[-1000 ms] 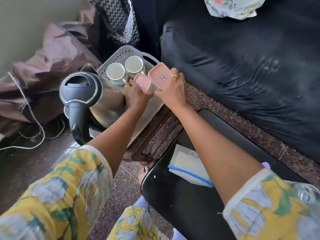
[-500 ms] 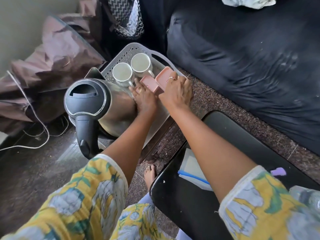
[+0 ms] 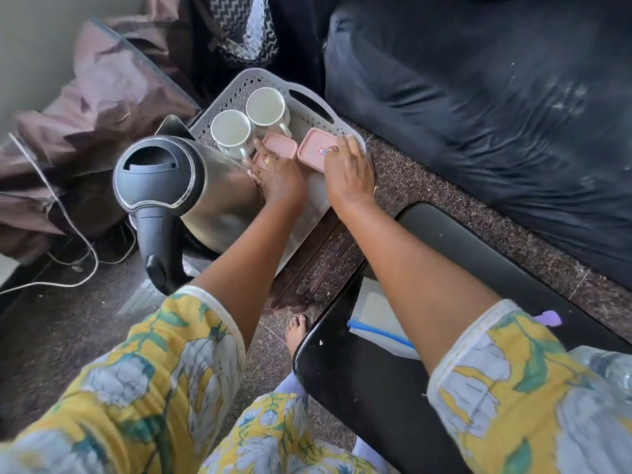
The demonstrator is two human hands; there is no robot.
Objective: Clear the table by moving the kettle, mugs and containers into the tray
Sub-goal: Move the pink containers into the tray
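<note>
A grey perforated tray sits on a low stand by the sofa. In it stand two white mugs and a steel kettle with a black lid and handle. Two small pink-lidded containers lie side by side in the tray, in front of the mugs. My left hand grips the left container, with its fingers curled over the near side. My right hand holds the right container at its near edge. The container bodies are hidden beneath the lids and hands.
A black table is at lower right, with a zip bag and a small purple item on it. A dark sofa fills the right. A white cable trails on the floor at left. My bare foot is below the tray.
Both hands have lowered the two pink containers from the air down into the tray, and they now lie flat in front of the mugs.
</note>
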